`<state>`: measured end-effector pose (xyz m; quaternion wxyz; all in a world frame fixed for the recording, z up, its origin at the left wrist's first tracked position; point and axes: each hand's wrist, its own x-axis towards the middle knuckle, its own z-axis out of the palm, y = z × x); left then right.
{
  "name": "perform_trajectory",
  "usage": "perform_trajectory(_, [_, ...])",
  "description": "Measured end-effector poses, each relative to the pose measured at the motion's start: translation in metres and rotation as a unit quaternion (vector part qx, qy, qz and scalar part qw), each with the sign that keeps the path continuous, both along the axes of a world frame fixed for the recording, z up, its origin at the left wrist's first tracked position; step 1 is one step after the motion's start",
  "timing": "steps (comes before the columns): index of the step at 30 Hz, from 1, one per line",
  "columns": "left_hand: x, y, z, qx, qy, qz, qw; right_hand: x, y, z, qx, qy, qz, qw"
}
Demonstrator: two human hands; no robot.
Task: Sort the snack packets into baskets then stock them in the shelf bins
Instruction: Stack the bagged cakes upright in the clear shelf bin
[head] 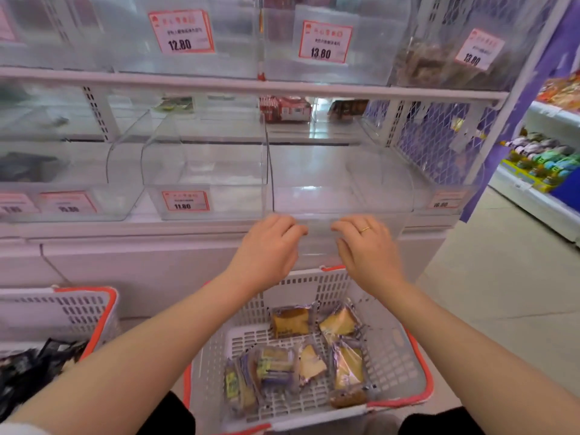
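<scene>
Two hands reach forward to the front edge of a clear shelf bin (pixel 339 183) on the lower shelf, right of centre. The left hand (pixel 270 246) has its fingers curled over the bin's near lip, and the right hand (pixel 364 243), which wears a thin ring (pixel 364 229), curls its fingers over the same lip just beside it; each grip looks closed on that edge, with a small gap between the two sets of fingertips. The bin itself shows nothing inside.

Below the hands, near the person, sits a white slotted basket with an orange rim (pixel 405 365). Several snack packets (pixel 314 353) lie loose on its floor: clear wrappers with purple edges around yellow and brown cake slices, some flat, some overlapping at the left side. A second basket (pixel 62 312) of the same kind stands to the left, well apart, holding dark packets (pixel 28 372).

To the left of the gripped bin stands another clear bin (pixel 204 171) carrying a red-bordered price tag (pixel 185 200). On the far upper shelf, more clear bins bear price tags (pixel 324 41); the one at far right holds brownish goods. Red packets (pixel 285 108) sit at the back of the lower shelf.
</scene>
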<state>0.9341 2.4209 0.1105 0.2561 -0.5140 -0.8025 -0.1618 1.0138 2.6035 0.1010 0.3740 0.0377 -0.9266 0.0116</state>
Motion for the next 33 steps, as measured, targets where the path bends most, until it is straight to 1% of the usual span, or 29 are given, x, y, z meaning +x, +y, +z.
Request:
perform_trajectory(1, [0.004,-0.005,-0.011,-0.028,-0.034,0.002,0.999,0.006,-0.004,-0.014,0.008,-0.030,0.019,0.999])
perform_trajectory(2, [0.007,-0.011,-0.024,-0.071,-0.082,0.015,0.994,0.011,-0.007,-0.031,0.007,-0.087,0.029,0.996])
perform_trajectory(3, [0.009,-0.015,-0.039,-0.117,-0.121,0.040,0.985,0.015,-0.008,-0.050,-0.010,-0.168,0.029,0.985])
perform_trajectory(4, [0.009,-0.019,-0.056,-0.163,-0.149,0.064,0.973,0.019,-0.008,-0.070,-0.033,-0.259,0.016,0.965])
perform_trajectory(5, [0.009,-0.022,-0.073,-0.207,-0.167,0.077,0.961,0.023,-0.007,-0.092,-0.057,-0.339,-0.005,0.939])
perform_trajectory(7, [0.013,-0.026,-0.102,-0.271,-0.204,0.085,0.937,0.028,-0.001,-0.133,-0.111,-0.444,-0.064,0.887])
perform_trajectory(9, [0.015,-0.028,-0.132,-0.309,-0.251,0.093,0.913,0.032,0.005,-0.169,-0.152,-0.503,-0.106,0.844])
perform_trajectory(11, [0.016,-0.029,-0.160,-0.338,-0.291,0.098,0.890,0.038,0.011,-0.197,-0.176,-0.552,-0.120,0.806])
perform_trajectory(12, [0.016,-0.029,-0.173,-0.348,-0.309,0.100,0.879,0.041,0.015,-0.210,-0.192,-0.583,-0.117,0.781])
perform_trajectory(13, [0.017,-0.027,-0.185,-0.356,-0.328,0.102,0.869,0.044,0.020,-0.222,-0.199,-0.619,-0.109,0.752])
perform_trajectory(15, [0.018,-0.024,-0.207,-0.366,-0.364,0.102,0.851,0.052,0.029,-0.240,-0.176,-0.705,-0.093,0.681])
perform_trajectory(16, [0.019,-0.022,-0.216,-0.365,-0.376,0.099,0.846,0.056,0.034,-0.247,-0.148,-0.732,-0.086,0.659])
perform_trajectory(18, [0.022,-0.016,-0.230,-0.358,-0.383,0.087,0.847,0.060,0.042,-0.260,-0.079,-0.745,-0.068,0.659])
perform_trajectory(20, [0.025,-0.010,-0.239,-0.343,-0.391,0.071,0.851,0.061,0.045,-0.268,-0.029,-0.740,-0.071,0.668])
perform_trajectory(22, [0.026,-0.005,-0.244,-0.325,-0.418,0.066,0.846,0.057,0.044,-0.269,-0.011,-0.734,-0.091,0.673])
perform_trajectory(23, [0.026,-0.003,-0.245,-0.316,-0.434,0.065,0.841,0.054,0.043,-0.268,-0.020,-0.724,-0.091,0.683])
perform_trajectory(25, [0.025,-0.001,-0.245,-0.292,-0.458,0.058,0.838,0.044,0.041,-0.256,-0.086,-0.685,-0.078,0.720])
perform_trajectory(26, [0.025,-0.001,-0.243,-0.280,-0.467,0.057,0.837,0.039,0.040,-0.246,-0.136,-0.660,-0.061,0.736])
perform_trajectory(27, [0.025,-0.001,-0.241,-0.266,-0.476,0.062,0.836,0.033,0.039,-0.234,-0.200,-0.635,-0.038,0.745])
perform_trajectory(28, [0.025,-0.001,-0.238,-0.247,-0.487,0.074,0.835,0.028,0.037,-0.221,-0.278,-0.609,-0.012,0.743])
perform_trajectory(29, [0.023,-0.003,-0.233,-0.221,-0.501,0.086,0.832,0.023,0.033,-0.205,-0.357,-0.580,0.013,0.732])
perform_trajectory(31, [0.018,-0.006,-0.218,-0.144,-0.544,0.094,0.822,0.018,0.023,-0.177,-0.488,-0.518,0.053,0.701])
perform_trajectory(32, [0.014,-0.008,-0.209,-0.099,-0.573,0.087,0.809,0.017,0.019,-0.166,-0.536,-0.491,0.061,0.685])
perform_trajectory(33, [0.010,-0.012,-0.198,-0.055,-0.610,0.070,0.787,0.018,0.016,-0.157,-0.575,-0.468,0.067,0.668])
